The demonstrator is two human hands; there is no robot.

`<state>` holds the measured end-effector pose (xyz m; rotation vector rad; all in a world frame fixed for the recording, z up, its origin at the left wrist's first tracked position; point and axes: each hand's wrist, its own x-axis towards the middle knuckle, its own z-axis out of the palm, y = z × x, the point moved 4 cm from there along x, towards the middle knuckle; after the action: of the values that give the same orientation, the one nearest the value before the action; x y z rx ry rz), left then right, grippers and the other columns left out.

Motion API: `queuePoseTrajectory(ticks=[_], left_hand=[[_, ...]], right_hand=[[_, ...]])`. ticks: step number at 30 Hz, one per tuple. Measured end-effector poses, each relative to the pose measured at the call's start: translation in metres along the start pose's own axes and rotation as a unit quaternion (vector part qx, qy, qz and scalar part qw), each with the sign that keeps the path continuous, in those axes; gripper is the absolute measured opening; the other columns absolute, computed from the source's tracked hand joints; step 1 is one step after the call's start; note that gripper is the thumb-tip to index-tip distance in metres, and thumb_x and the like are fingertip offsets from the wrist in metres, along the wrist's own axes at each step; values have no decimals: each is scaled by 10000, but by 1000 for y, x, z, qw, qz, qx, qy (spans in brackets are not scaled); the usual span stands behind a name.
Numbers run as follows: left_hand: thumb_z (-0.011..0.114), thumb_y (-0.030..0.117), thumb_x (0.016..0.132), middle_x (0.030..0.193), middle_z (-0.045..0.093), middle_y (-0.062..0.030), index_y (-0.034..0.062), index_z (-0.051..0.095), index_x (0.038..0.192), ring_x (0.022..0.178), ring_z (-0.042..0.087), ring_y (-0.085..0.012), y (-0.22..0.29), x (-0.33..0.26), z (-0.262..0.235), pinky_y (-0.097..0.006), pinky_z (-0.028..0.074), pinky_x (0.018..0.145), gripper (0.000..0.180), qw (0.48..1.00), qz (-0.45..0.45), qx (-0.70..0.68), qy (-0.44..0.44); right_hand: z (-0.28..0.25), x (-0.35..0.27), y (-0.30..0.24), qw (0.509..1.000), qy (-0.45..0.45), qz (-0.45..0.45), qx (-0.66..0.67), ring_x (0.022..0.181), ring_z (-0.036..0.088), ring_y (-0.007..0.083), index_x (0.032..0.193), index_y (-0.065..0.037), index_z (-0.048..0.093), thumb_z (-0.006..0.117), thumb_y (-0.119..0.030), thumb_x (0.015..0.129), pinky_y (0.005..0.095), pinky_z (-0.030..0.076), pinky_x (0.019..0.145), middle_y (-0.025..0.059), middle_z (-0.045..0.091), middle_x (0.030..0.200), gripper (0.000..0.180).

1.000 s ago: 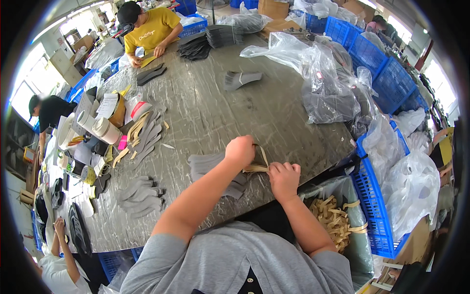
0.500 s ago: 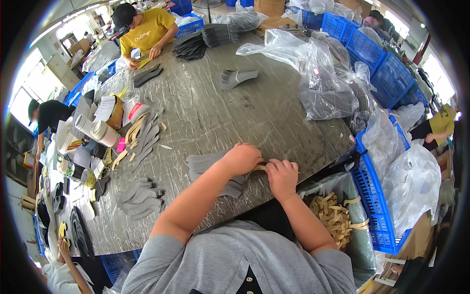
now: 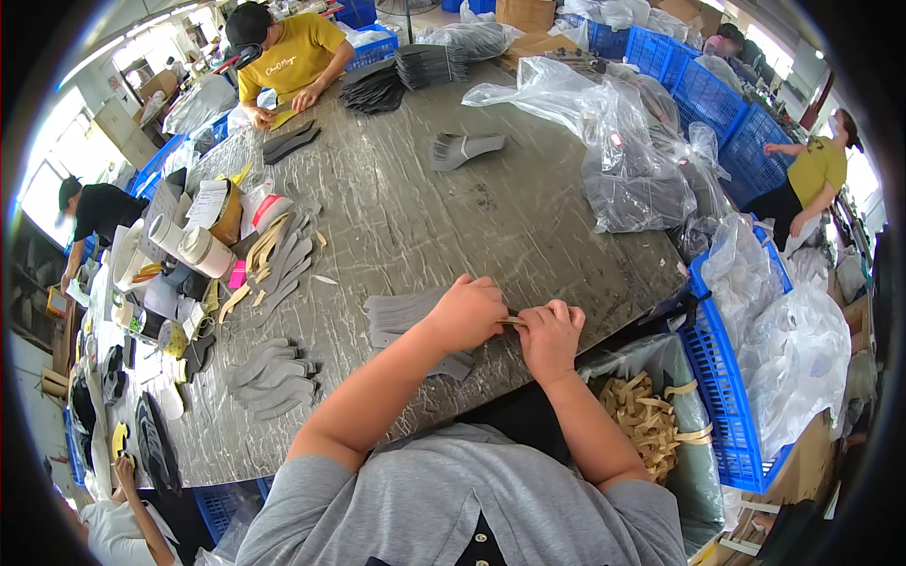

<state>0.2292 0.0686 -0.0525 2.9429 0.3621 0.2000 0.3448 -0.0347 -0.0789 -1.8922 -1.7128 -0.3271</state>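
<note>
My left hand (image 3: 471, 309) and my right hand (image 3: 551, 337) are closed close together, near the table's front edge. A thin tan-and-dark strip (image 3: 512, 320) runs between their fingertips, pinched at both ends; most of it is hidden by the fingers. Behind my left hand and forearm lies a fanned stack of grey curved fabric-like pieces (image 3: 396, 313), and part of it shows again below the forearm. Further left rests another overlapping pile of grey curved pieces (image 3: 274, 379).
At my right, a lined bin (image 3: 696, 462) holds tan strips (image 3: 642, 415), beside a blue crate (image 3: 719, 396) with clear plastic bags. Tubs (image 3: 206, 253) and loose strips clutter the left side. A banded grey bundle (image 3: 467, 150) lies mid-table. A co-worker in yellow (image 3: 297, 55) works across the table.
My hands stay close together on the strip, and less of its tan side shows now. At the far right, a person in yellow has come more into view beside the crates.
</note>
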Motion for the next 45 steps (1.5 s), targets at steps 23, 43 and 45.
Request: queuePoseTrajectory(ticks=[23,43,45], left_hand=[[590,157,836,920,660,-91,94,710,917,952,603,-326,-40,13,33,-430,502,827,158,991,-91,-66,71],[622,78,754,843,628,-102,41,576,932,856,616,-293,6,-3,24,-430,475,780,188,993,-46,60,92],[638,107,795,927,632,-132,24,574,1038,878,610,-303,-3,-1,31,-432,466,845,264,984,-29,-40,169]], right_hand=[[-5,2,-1,1000,26,6,-8,866,581,192,851,-176,642,762,-156,713,404,354,840,-41,630,931,185],[-5,-3,6,998,-33,12,-59,969,530,206,1137,-182,654,730,-189,763,468,315,930,-24,585,894,382],[-2,-5,10,997,-43,12,-58,969,527,206,1144,-183,653,724,-201,773,473,314,928,-22,578,896,379]])
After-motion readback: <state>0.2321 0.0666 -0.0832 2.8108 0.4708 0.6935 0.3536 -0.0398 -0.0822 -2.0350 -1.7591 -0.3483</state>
